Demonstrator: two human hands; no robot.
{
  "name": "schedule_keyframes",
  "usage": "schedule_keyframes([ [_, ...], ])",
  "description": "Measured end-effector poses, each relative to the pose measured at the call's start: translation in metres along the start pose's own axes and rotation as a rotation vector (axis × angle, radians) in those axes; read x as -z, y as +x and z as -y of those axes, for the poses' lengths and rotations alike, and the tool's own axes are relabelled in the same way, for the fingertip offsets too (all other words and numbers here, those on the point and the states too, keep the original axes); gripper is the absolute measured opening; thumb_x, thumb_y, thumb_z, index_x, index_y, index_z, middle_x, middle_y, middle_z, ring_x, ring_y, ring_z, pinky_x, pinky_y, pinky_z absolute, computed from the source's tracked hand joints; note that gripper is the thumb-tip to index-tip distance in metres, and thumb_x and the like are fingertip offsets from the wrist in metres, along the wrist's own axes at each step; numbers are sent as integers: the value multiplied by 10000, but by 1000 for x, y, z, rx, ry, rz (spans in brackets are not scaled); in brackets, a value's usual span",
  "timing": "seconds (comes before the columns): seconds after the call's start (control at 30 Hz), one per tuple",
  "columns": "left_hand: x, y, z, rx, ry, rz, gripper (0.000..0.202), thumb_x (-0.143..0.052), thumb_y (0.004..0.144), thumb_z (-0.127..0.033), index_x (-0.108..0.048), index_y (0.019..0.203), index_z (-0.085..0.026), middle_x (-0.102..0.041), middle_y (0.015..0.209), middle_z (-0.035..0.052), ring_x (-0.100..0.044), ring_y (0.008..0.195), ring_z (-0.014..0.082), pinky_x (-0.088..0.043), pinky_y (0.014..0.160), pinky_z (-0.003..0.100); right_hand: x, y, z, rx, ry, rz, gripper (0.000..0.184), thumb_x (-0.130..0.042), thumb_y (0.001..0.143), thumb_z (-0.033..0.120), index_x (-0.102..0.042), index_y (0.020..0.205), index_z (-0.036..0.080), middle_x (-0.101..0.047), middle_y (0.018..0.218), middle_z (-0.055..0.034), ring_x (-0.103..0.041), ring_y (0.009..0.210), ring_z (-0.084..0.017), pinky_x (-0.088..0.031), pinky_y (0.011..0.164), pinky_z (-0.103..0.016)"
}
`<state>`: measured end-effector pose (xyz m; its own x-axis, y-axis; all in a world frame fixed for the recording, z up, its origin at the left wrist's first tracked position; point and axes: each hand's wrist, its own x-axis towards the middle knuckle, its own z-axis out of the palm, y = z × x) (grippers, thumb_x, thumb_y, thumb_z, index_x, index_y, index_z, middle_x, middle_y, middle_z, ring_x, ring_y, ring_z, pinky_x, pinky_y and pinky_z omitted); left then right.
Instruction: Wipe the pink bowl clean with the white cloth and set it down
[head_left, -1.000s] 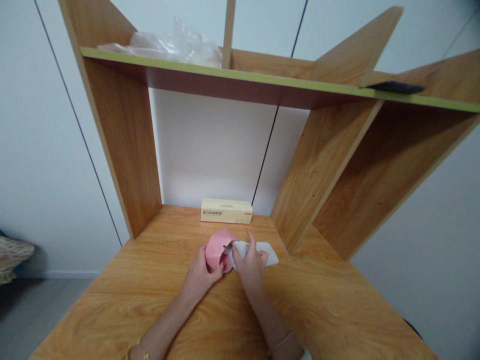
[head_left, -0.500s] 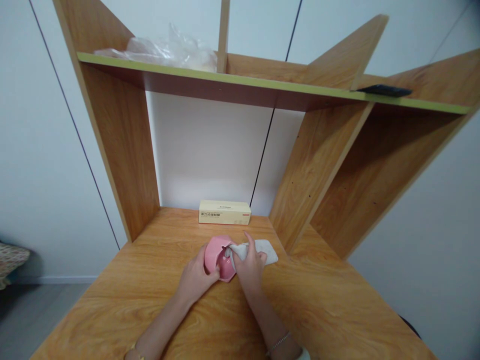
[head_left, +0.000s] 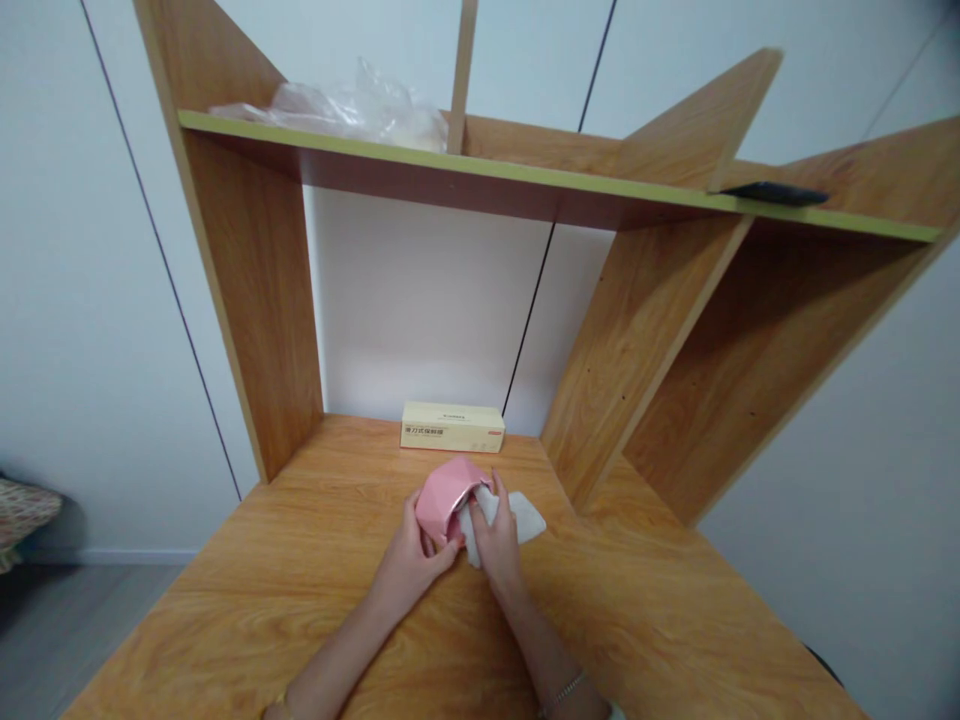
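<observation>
My left hand (head_left: 412, 555) grips a pink faceted bowl (head_left: 448, 494) by its left side, thumb at the near rim. The bowl is tilted, its opening turned toward the right. A pale grey cloth (head_left: 527, 517) is bunched in my right hand (head_left: 495, 535), which presses it into the mouth of the bowl. Part of the cloth hangs below the rim and another part sticks out to the right of the hand. The inside of the bowl and the tips of some right fingers are hidden.
Behind the bowl, a cream-coloured box (head_left: 452, 428) lies on the wooden desk (head_left: 315, 590). Overhead runs a shelf (head_left: 525, 180) bearing a clear plastic bag (head_left: 367, 112) and a flat dark object (head_left: 776, 193). Upright wooden panels (head_left: 645, 350) stand at both sides.
The bowl has been turned, so more of its outer side shows and its opening faces right. The cloth has shifted, with a part now hanging below the rim. The view has moved slightly.
</observation>
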<state>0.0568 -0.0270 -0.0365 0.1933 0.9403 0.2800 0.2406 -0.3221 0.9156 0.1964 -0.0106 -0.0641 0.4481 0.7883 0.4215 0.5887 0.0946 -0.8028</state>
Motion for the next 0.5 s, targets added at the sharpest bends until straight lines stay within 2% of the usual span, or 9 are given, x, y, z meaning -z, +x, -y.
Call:
schedule_keyframes([
  [0.1, 3, 1, -2, 16, 48, -49, 536, -593, 690, -374, -384, 1129, -149, -631, 940, 73, -610, 805, 186, -471, 725, 307, 0, 0, 5, -19, -130, 19, 580, -433, 774, 391, -393, 1288, 127, -624, 760, -69, -550, 702, -230, -406, 657, -312],
  [0.2, 9, 4, -3, 40, 159, -73, 505, -596, 665, -349, -421, 1099, -158, -642, 906, 66, -615, 785, 195, -466, 696, 298, 5, 1, 11, 11, -319, -24, 588, -481, 754, 411, -425, 1262, 119, -597, 658, -58, -526, 672, -244, -378, 646, -314],
  [0.33, 13, 4, -7, 109, 314, -32, 521, -583, 663, -340, -431, 1134, -176, -651, 917, 71, -621, 804, 217, -457, 681, 295, 14, 5, 18, 137, -427, -58, 558, -493, 769, 389, -422, 1256, 127, -600, 636, -46, -507, 634, -226, -333, 699, -333],
  [0.5, 14, 1, -12, 79, 352, -5, 531, -584, 671, -357, -442, 1154, -186, -651, 973, 80, -617, 871, 232, -455, 736, 304, 18, 6, 17, 216, -414, 35, 565, -482, 779, 339, -364, 1294, 137, -612, 670, -36, -530, 657, -214, -316, 710, -329],
])
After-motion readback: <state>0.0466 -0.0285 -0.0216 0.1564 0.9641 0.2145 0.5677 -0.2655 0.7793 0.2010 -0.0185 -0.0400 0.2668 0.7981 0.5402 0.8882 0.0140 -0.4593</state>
